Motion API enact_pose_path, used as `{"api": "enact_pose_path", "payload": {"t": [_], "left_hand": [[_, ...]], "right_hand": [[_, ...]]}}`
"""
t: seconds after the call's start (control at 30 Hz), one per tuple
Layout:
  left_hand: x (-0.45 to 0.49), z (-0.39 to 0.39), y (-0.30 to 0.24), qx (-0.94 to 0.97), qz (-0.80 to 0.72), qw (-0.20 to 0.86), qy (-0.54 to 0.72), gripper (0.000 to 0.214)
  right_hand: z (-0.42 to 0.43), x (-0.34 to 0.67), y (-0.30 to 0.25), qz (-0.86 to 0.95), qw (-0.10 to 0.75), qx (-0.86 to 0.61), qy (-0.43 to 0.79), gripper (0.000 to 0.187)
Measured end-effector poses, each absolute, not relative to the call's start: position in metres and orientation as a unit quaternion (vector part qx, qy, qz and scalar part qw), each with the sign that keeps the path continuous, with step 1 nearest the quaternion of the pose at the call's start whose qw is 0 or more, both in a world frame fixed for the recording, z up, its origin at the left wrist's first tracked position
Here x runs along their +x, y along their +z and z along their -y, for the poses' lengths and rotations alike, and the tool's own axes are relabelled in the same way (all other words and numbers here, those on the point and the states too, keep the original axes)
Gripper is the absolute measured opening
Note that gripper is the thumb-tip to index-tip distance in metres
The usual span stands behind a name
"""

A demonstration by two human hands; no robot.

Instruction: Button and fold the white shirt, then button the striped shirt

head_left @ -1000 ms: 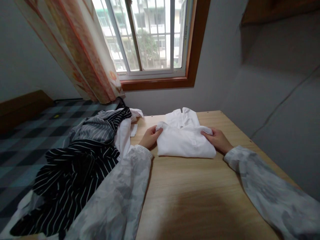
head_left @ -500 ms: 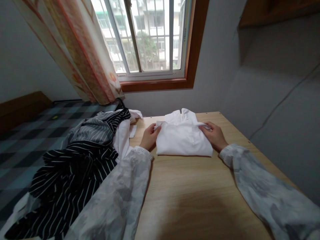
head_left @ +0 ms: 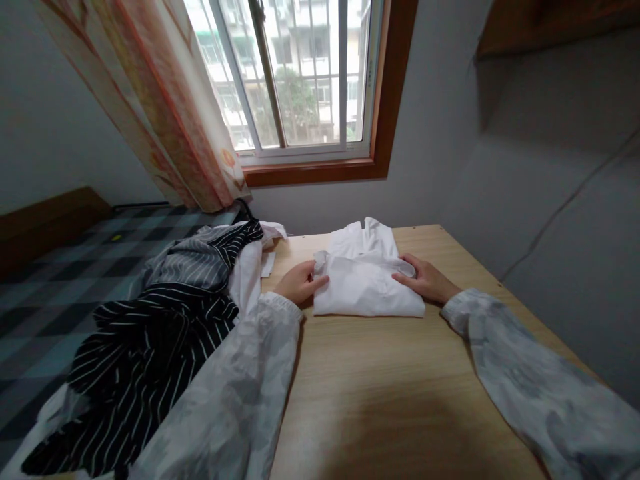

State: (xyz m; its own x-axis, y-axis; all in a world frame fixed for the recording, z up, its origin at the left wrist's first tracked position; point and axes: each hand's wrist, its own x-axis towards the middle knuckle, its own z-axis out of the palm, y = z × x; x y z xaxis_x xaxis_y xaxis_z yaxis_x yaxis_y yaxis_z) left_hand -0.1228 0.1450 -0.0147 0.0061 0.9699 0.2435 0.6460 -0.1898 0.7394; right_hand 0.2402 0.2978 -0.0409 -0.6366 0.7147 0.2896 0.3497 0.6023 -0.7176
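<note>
Because the white shirt (head_left: 367,290) lies in soft layers near the far edge of the wooden table (head_left: 345,367), its upper flap could slump out of line if one side is let go first. The left hand (head_left: 299,283) has the shirt's left side between thumb and fingers; the right hand (head_left: 424,277) pinches the right side likewise, though how firmly either grips I cannot tell. An uneven pull would probably skew the fold or crease the rumpled top layer. Pushing toward the far edge might crumple the upright part (head_left: 380,237) behind the flap. Toward the left edge, the black striped garment (head_left: 150,347) could snag the left sleeve (head_left: 225,380), which passes right beside it.
</note>
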Motion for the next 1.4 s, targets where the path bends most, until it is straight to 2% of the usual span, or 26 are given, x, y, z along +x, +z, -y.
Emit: {"api": "enact_pose_path", "payload": {"t": [0.1,0.17,0.37,0.47,0.6,0.83,0.93,1.17,1.27,1.4], "left_hand": [[-0.125,-0.141,-0.008,0.699,-0.587,0.213,0.348,0.021],[-0.124,-0.138,-0.003,0.701,-0.575,0.245,0.343,0.02],[-0.127,-0.14,0.001,0.66,-0.567,0.339,0.357,0.028],[-0.127,-0.145,-0.008,0.636,-0.575,0.347,0.38,0.042],[-0.12,-0.153,-0.021,0.609,-0.607,0.313,0.403,0.053],[-0.107,-0.162,-0.029,0.594,-0.634,0.236,0.436,0.047],[-0.107,-0.161,-0.031,0.574,-0.658,0.216,0.437,0.044],[-0.105,-0.157,-0.031,0.571,-0.538,0.381,0.488,0.063],[-0.102,-0.154,-0.029,0.618,-0.552,0.335,0.448,0.057],[-0.1,-0.152,-0.024,0.677,-0.579,0.238,0.387,0.048]], "right_hand": [[-0.299,0.241,-0.037,0.871,0.282,-0.296,0.273,0.029],[-0.299,0.242,-0.034,0.877,0.278,-0.289,0.266,0.026],[-0.301,0.241,-0.027,0.872,0.278,-0.291,0.28,0.029],[-0.305,0.235,-0.028,0.867,0.276,-0.31,0.276,0.029],[-0.307,0.228,-0.032,0.858,0.289,-0.324,0.275,0.029],[-0.304,0.229,-0.046,0.843,0.328,-0.364,0.222,0.021],[-0.308,0.232,-0.054,0.846,0.334,-0.368,0.19,0.024],[-0.311,0.237,-0.06,0.853,0.361,-0.34,0.162,0.028],[-0.308,0.236,-0.056,0.863,0.364,-0.306,0.171,0.027],[-0.307,0.237,-0.052,0.866,0.325,-0.319,0.205,0.027]]}}
